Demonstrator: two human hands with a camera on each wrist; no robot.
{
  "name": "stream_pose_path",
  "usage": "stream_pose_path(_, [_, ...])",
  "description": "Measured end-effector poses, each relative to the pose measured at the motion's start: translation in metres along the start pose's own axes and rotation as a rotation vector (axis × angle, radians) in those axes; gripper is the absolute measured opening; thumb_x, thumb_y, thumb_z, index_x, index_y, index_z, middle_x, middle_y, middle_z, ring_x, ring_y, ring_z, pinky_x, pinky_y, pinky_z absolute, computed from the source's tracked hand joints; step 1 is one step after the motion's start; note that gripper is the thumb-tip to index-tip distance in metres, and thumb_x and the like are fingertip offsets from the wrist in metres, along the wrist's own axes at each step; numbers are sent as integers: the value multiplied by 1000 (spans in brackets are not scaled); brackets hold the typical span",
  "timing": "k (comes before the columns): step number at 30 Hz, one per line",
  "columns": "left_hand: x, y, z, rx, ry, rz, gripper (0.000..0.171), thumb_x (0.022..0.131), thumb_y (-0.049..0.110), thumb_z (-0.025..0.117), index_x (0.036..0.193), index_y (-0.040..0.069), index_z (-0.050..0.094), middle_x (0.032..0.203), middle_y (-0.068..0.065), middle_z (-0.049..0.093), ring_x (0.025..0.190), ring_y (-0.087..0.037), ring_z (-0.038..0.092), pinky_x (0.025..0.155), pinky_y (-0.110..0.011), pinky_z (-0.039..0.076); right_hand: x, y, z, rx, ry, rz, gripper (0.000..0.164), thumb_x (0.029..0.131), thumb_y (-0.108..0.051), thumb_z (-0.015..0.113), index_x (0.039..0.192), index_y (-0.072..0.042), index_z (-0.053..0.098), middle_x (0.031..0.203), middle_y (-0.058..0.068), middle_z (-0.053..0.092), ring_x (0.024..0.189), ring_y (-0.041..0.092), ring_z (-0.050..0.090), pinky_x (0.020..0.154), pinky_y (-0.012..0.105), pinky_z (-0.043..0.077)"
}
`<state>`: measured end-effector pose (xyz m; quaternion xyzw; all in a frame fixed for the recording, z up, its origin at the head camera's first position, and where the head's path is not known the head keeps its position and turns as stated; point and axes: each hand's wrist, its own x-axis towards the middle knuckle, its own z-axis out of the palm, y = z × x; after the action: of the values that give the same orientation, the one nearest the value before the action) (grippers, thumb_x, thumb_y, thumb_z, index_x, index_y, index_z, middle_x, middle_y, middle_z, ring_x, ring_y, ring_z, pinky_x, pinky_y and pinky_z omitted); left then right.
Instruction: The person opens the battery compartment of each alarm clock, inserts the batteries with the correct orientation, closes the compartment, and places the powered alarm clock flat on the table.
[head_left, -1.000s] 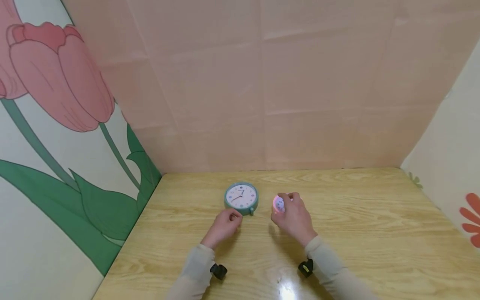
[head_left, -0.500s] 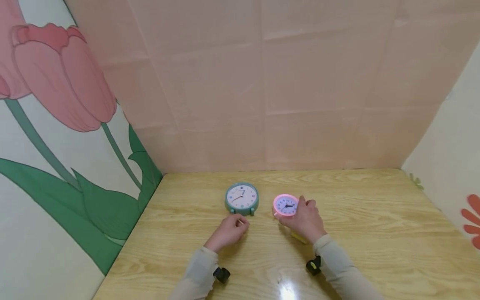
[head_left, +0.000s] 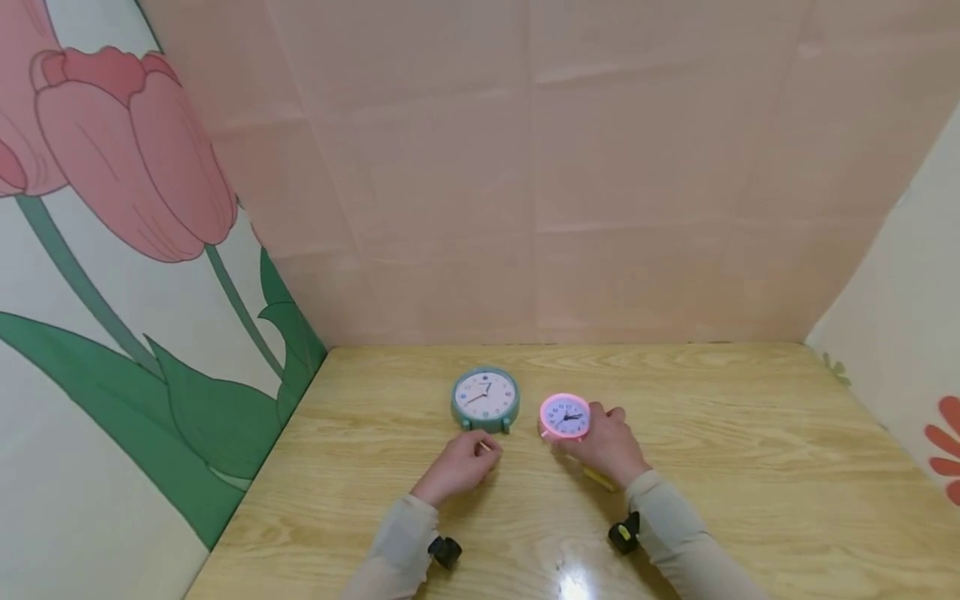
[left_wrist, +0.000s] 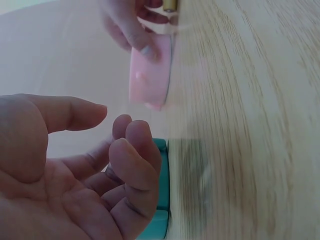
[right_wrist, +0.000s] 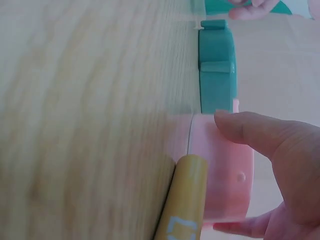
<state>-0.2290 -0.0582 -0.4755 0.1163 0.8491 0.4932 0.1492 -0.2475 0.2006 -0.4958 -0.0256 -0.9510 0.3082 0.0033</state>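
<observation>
My right hand (head_left: 609, 448) holds a small pink round alarm clock (head_left: 562, 417) by its sides, thumb on one side and fingers on the other. The clock lies face up on the table, as its side (right_wrist: 222, 175) shows in the right wrist view. Left of it lies a larger teal alarm clock (head_left: 486, 400), also face up, with its two feet towards me. My left hand (head_left: 459, 463) hovers just in front of the teal clock, fingers loosely curled around nothing. Beside the pink clock, a yellow cylinder (right_wrist: 184, 200) that looks like a battery lies on the table.
The wood-grain table (head_left: 337, 467) meets a pinkish cloth backdrop (head_left: 420, 208) at its far edge. A tulip-patterned panel (head_left: 142, 167) borders the left side, and a pale panel with a red flower (head_left: 900, 333) the right.
The pink clock, mostly covered by my right hand before, now lies flat with its face showing, shifted slightly left over the last half second. The yellow cylinder has come into view.
</observation>
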Motion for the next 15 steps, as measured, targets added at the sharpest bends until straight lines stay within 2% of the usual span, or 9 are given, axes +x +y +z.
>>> stream_pose_path(8, [1, 3, 4, -10, 7, -3, 31, 100, 19, 58, 126, 1, 61, 89, -18, 66, 68, -29, 62, 54, -30, 48, -4, -11, 3, 29, -15, -55, 93, 67, -49, 90, 131, 6, 51, 111, 22, 52, 92, 31, 57, 83, 54, 54])
stream_pose_path(15, [5, 3, 11, 21, 48, 64, 39, 98, 16, 60, 134, 2, 59, 105, -10, 65, 79, -25, 66, 62, -28, 54, -13, -23, 3, 31, -34, -75, 97, 63, -52, 92, 133, 3, 53, 114, 21, 52, 94, 29, 57, 84, 53, 55])
